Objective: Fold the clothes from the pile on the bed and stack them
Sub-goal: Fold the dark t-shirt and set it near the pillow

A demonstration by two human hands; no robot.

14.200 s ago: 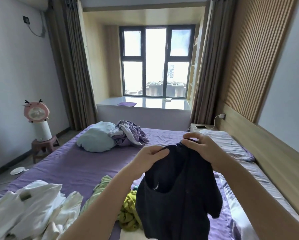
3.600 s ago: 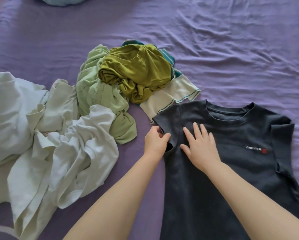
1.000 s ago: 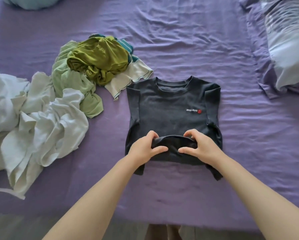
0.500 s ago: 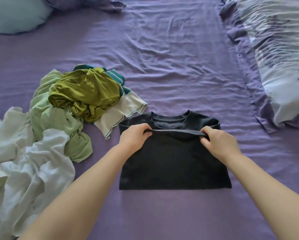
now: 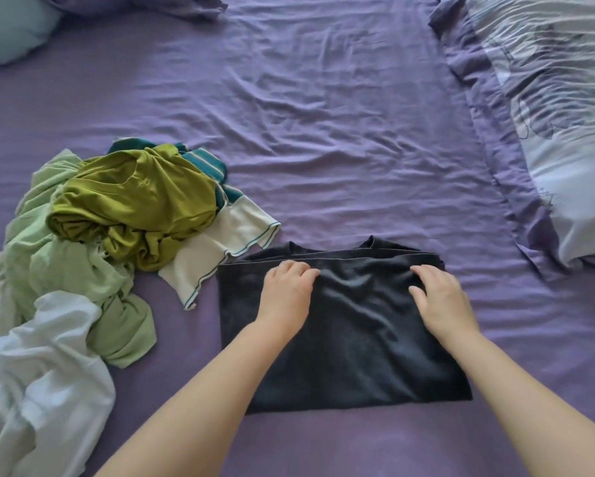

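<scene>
From the head camera, looking down at the bed: the dark T-shirt lies on the purple sheet, folded into a squat rectangle, wider than it is deep. Its colour is a charcoal near-black, the cloth soft and faintly rippled across the middle. The near edge is straight, the left edge fairly clean, the right edge slanting outward toward the person. Along the far edge the layers show as two or three stacked lines, and the neckline peeks out beyond them as two small humps.

Both hands are on it. The left hand lies palm down on the upper left part, fingers loosely bent with the tips at the far fold. The right hand lies palm down on the upper right, fingers spread and nearly straight, pressing the cloth flat. Neither hand has cloth gathered in its fingers.

Left of the shirt sits the unfolded pile: an olive-green garment crumpled on top, a pale green one under it, a cream piece with teal stripes whose corner comes just beside the shirt's far left corner, and white clothes at the near left. A patterned pillow lies at the right, a light blue pillow at the far left corner.
</scene>
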